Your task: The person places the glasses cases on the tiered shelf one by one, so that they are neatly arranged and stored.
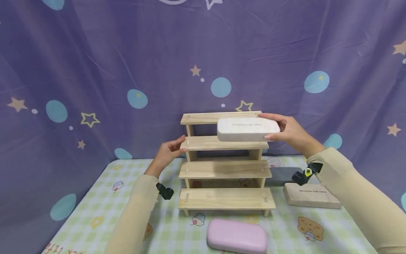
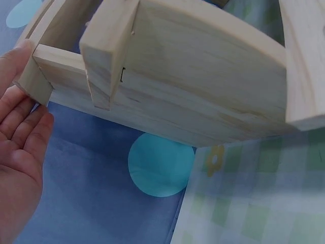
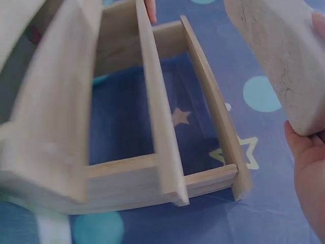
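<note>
Head view showed the right hand gripping the white case, length parallel to the wooden rack's boards, left hand pinching one.

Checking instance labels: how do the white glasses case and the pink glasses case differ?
The right hand holds the white glasses case; the pink glasses case lies on the checked tablecloth. Dark lettering shows on the white glasses case, none on the pink glasses case. Both are elongated with rounded corners.

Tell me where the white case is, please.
In the head view, the white case is right of centre, in the right hand, near the upper shelves.
</note>
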`<action>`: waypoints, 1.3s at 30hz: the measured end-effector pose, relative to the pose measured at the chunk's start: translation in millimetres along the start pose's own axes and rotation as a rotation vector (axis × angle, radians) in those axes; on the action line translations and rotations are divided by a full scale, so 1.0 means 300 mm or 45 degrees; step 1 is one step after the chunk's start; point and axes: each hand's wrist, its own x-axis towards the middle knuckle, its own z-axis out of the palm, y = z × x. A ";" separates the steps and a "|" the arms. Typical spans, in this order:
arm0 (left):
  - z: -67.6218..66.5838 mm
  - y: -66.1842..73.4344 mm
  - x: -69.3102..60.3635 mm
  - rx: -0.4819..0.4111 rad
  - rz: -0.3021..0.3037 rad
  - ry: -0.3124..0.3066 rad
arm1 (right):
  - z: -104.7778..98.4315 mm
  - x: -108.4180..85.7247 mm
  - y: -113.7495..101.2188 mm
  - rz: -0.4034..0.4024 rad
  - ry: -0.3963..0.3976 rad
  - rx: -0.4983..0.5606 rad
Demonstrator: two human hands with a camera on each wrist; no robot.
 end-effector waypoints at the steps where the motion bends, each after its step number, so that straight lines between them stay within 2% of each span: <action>1: -0.001 0.001 0.000 -0.001 0.003 -0.002 | 0.001 0.021 -0.002 0.011 -0.002 0.003; 10: 0.000 0.001 0.002 0.014 -0.042 -0.032 | 0.031 0.178 -0.010 0.095 -0.104 0.002; 15: -0.009 -0.057 0.024 0.042 -0.034 -0.041 | 0.042 0.245 -0.012 0.087 -0.140 -0.001; 17: -0.014 -0.080 0.033 0.053 -0.024 -0.039 | 0.046 0.270 -0.014 0.090 -0.130 0.014; 21: -0.017 -0.083 0.033 0.065 -0.022 -0.017 | 0.053 0.317 -0.012 0.076 -0.071 0.098; 25: -0.013 -0.080 0.036 0.080 -0.025 -0.029 | 0.044 0.346 0.006 0.061 0.025 0.148; 28: -0.016 -0.074 0.038 0.087 -0.036 -0.040 | 0.041 0.363 0.023 0.083 0.058 0.196; 33: -0.020 -0.073 0.040 0.068 -0.054 -0.033 | 0.046 0.385 0.049 0.109 0.048 0.298; 37: -0.021 -0.067 0.038 0.035 -0.063 -0.039 | 0.061 0.403 0.059 0.130 0.026 0.243; 39: -0.020 -0.046 0.026 0.038 -0.063 -0.045 | 0.071 0.413 0.063 0.149 0.007 0.205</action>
